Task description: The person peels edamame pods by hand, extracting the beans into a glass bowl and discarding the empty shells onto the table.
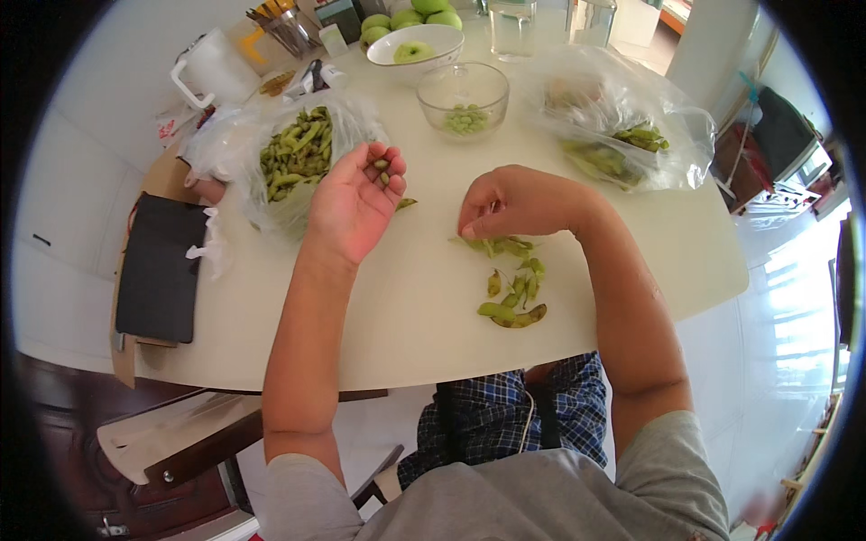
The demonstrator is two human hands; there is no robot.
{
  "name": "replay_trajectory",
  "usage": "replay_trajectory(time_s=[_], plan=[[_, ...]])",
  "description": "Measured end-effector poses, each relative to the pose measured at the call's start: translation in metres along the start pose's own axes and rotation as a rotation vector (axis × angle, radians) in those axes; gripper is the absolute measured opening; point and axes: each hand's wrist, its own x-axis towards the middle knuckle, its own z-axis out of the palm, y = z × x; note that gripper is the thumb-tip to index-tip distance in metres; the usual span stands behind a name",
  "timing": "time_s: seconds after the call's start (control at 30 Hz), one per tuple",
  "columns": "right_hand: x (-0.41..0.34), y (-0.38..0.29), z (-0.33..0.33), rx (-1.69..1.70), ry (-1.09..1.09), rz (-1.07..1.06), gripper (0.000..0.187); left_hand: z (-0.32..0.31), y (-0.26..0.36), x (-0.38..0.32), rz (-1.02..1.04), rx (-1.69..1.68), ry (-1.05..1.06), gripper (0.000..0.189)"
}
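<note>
My left hand (355, 196) is turned palm up with its fingers curled, cradling two small green soybeans (383, 172) near the fingertips. My right hand (524, 199) bends down with bunched fingertips just over a scatter of empty green soybean pods (514, 249); whether anything is between them is hidden. Closer to the table's front edge lie more pods (517, 318), some browned. Behind my left hand, an opened plastic bag is full of unshelled soybean pods (298, 152). A clear glass bowl (462, 101) farther back contains shelled green beans (465, 120). One pod (406, 203) rests beside my left fingers.
At the back right sits a transparent plastic bag (629, 101) with pods inside. A white bowl (416, 46) with a green apple, several more apples (409, 19) and a glass (512, 30) stand behind. A black flat case (162, 267) lies left, near a white jug (216, 67).
</note>
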Motion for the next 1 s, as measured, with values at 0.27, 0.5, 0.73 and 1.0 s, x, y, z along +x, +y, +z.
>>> replay_trajectory(time_s=[0.27,0.5,0.73,1.0], plan=[[0.001,0.003,0.004,-0.047,0.092,0.011,0.023,0.065,0.025,0.038,0.209,0.037,0.028,0.027],[0.005,0.006,0.005,-0.072,0.116,-0.053,0.024,0.104,0.015,0.073,0.152,0.480,-0.118,0.070],[0.006,0.013,0.006,-0.104,0.144,-0.057,0.023,0.067,0.007,0.034,0.195,0.845,-0.047,0.043],[-0.002,-0.006,0.002,-0.117,0.007,0.017,0.022,0.015,0.008,-0.013,0.302,1.816,-0.090,0.017]])
